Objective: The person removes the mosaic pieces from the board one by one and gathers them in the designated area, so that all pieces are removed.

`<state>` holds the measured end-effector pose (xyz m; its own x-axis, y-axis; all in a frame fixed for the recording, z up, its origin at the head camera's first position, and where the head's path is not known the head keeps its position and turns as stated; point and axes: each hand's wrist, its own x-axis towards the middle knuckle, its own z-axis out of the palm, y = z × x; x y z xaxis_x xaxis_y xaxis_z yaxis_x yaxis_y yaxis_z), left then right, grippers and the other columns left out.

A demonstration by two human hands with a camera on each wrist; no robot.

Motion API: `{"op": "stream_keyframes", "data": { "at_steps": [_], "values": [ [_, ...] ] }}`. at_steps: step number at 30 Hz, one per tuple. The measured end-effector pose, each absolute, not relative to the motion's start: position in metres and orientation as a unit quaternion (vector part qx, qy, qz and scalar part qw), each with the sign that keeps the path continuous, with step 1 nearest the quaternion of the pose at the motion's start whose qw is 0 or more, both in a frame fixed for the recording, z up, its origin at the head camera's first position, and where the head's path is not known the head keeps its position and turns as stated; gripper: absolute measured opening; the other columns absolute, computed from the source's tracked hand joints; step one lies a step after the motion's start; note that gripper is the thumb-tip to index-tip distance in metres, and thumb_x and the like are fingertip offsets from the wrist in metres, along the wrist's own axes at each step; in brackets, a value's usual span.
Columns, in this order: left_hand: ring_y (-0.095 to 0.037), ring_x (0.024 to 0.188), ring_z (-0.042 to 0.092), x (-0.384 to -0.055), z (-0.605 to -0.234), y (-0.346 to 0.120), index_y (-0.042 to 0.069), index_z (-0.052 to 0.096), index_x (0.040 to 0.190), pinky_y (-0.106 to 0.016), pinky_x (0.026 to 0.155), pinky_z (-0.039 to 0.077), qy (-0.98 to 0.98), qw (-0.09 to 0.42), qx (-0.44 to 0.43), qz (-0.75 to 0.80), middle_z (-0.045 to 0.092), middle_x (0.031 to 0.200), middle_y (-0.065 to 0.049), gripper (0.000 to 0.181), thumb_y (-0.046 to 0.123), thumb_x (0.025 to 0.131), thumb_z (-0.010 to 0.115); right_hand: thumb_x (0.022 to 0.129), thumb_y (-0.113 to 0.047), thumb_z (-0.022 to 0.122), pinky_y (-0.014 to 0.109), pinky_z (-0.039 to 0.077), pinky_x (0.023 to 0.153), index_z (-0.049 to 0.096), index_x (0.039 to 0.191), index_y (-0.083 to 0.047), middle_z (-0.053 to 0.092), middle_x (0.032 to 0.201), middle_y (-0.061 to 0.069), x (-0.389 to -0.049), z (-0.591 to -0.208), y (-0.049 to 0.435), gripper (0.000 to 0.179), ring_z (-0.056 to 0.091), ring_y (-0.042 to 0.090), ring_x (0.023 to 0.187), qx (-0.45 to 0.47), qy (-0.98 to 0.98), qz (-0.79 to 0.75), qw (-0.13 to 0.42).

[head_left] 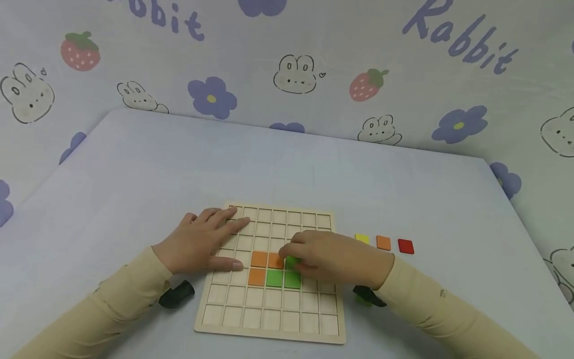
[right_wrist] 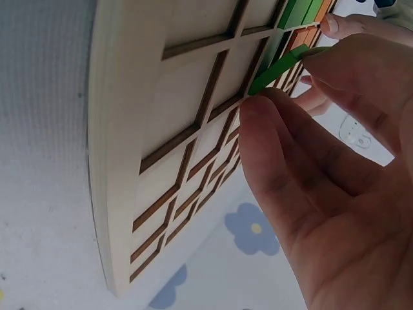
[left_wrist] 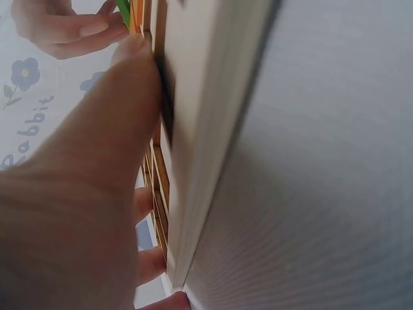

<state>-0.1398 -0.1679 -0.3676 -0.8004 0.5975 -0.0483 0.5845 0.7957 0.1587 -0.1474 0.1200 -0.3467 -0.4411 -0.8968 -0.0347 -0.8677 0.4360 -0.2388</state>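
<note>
A pale wooden grid board [head_left: 269, 335] lies on the table under both hands. Fingers spread, my left hand [head_left: 197, 244] rests on its left side, the thumb extended across the cells. Between thumb and fingertips my right hand [head_left: 334, 254] pinches a green square tile [right_wrist: 277, 70], tilted with one edge at a cell in the right wrist view. Beside that cell sits an orange tile [head_left: 275, 260], with another orange tile [head_left: 259, 259] to its left. The row below has an orange tile [head_left: 257, 276] and two green tiles, one of them [head_left: 274, 278] in the middle.
Right of the board, a yellow tile [head_left: 361, 239], an orange tile [head_left: 383, 243] and a red tile [head_left: 405, 246] lie in a row. Something green [head_left: 365, 300] is partly covered beneath the right wrist's black device [head_left: 374, 295]. Patterned cloth hangs behind the table.
</note>
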Motion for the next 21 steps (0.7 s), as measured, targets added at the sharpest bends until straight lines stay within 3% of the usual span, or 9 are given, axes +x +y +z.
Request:
{"op": "stream_keyframes", "data": {
  "at_steps": [7,21],
  "values": [
    [-0.034,0.132,0.04,-0.14,-0.3679,-0.1679,0.021,0.036,0.149,-0.054,0.087,0.039,0.947,0.045,0.311,0.066,0.036,0.151,-0.014,0.081,0.065,0.084,0.056,0.092,-0.014,0.063,0.023,0.049,0.082,0.067,0.109,-0.02,0.063,0.101,-0.006,-0.1483,-0.3464,0.1224,0.018,0.059,0.007,0.09,-0.532,0.837,-0.099,0.077],
    [-0.034,0.131,0.04,-0.1397,-0.3665,-0.1682,0.02,0.036,0.148,-0.054,0.087,0.039,0.947,0.046,0.311,0.068,0.036,0.151,-0.014,0.08,0.065,0.085,0.056,0.091,-0.022,0.067,0.022,0.049,0.081,0.063,0.112,-0.018,0.062,0.101,-0.005,-0.1489,-0.3484,0.121,0.022,0.057,0.007,0.087,-0.532,0.842,-0.067,0.055]
  ]
}}
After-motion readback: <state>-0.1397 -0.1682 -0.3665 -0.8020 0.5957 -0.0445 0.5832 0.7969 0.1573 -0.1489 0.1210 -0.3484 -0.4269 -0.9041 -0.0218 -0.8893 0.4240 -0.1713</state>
